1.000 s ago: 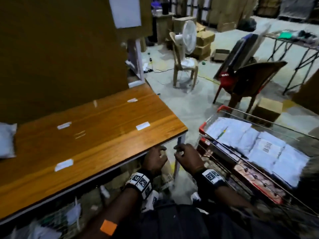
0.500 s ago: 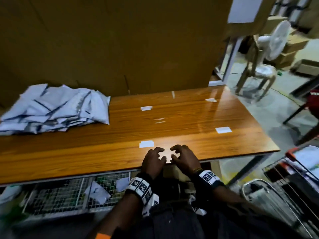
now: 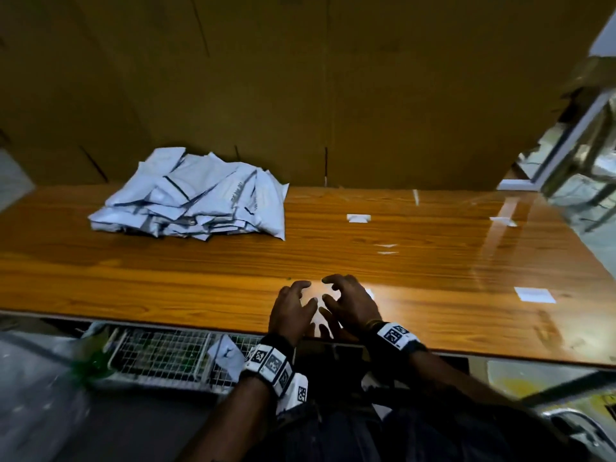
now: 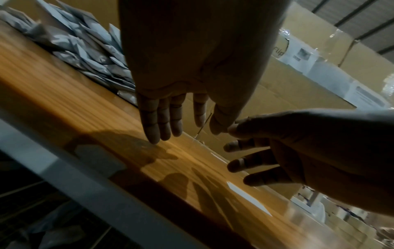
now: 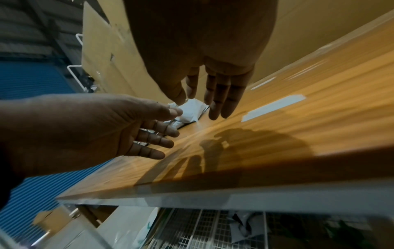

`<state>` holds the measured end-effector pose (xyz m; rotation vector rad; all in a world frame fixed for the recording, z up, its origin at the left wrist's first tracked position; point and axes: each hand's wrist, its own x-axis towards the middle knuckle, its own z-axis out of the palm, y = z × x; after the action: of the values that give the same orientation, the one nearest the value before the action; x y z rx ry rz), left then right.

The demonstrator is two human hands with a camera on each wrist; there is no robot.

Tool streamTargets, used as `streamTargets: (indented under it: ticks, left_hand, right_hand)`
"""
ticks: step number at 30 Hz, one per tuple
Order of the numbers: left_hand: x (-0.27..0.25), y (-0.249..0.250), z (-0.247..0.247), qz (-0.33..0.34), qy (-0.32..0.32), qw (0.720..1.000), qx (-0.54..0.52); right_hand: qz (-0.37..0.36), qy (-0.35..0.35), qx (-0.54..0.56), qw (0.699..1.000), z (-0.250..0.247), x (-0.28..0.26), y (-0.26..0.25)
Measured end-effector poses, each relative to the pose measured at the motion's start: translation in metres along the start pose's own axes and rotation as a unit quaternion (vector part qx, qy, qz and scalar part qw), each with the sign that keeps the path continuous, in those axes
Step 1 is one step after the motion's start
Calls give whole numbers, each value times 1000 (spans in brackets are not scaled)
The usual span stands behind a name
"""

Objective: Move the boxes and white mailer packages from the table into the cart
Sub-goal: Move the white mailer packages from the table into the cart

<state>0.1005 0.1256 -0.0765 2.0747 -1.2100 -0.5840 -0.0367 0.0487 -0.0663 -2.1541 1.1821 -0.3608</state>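
Observation:
A pile of white mailer packages (image 3: 190, 201) lies at the back left of the wooden table (image 3: 166, 275). My left hand (image 3: 291, 311) and right hand (image 3: 350, 300) hover side by side just above the table's front edge, right of the pile and well short of it. Both have loosely spread fingers and hold nothing. The left wrist view shows my left hand (image 4: 168, 118) with straight fingers over the wood, the mailer packages (image 4: 89, 50) beyond it. In the right wrist view my right hand (image 5: 219, 94) points toward the mailer packages (image 5: 192, 110). Only a metal corner of the cart (image 3: 566, 425) shows at bottom right.
A tall cardboard wall (image 3: 300, 95) backs the table. White paper labels (image 3: 358, 218) lie scattered on the wood. A wire mesh basket (image 3: 160, 355) with scraps sits under the table's front edge. A white metal frame (image 3: 550, 155) stands past the right end.
The view has swung left from the cart to the table and the mailer pile. Both hands have risen from below the table's edge to above its front and spread their fingers.

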Motion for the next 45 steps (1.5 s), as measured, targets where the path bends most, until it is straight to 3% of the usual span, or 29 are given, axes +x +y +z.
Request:
streamTargets:
  ticks: [14, 19, 22, 29, 34, 39, 43, 45]
  left_hand:
    - [79, -29, -57, -70, 85, 993, 35]
    - [110, -26, -71, -84, 116, 989, 37]
    - [119, -29, -79, -96, 125, 986, 55]
    - [164, -36, -114, -78, 179, 976, 98]
    - [200, -50, -138, -38, 152, 975, 156]
    - [230, -56, -159, -27, 118, 983, 136]
    - [266, -52, -170, -78, 45, 970, 226]
    - [280, -48, -172, -102, 34, 965, 240]
  right_hand:
    - [-45, -36, 36, 998, 26, 144, -52]
    - [-97, -53, 47, 993, 38, 194, -69]
    - [-85, -60, 44, 994, 45, 208, -77]
    - [-85, -81, -50, 992, 52, 242, -103]
    - [-61, -64, -19, 996, 61, 256, -105]
    - [-63, 22, 100, 993, 57, 255, -95]
    - [8, -10, 115, 993, 41, 253, -85]
    - [15, -8, 71, 997, 37, 252, -78]
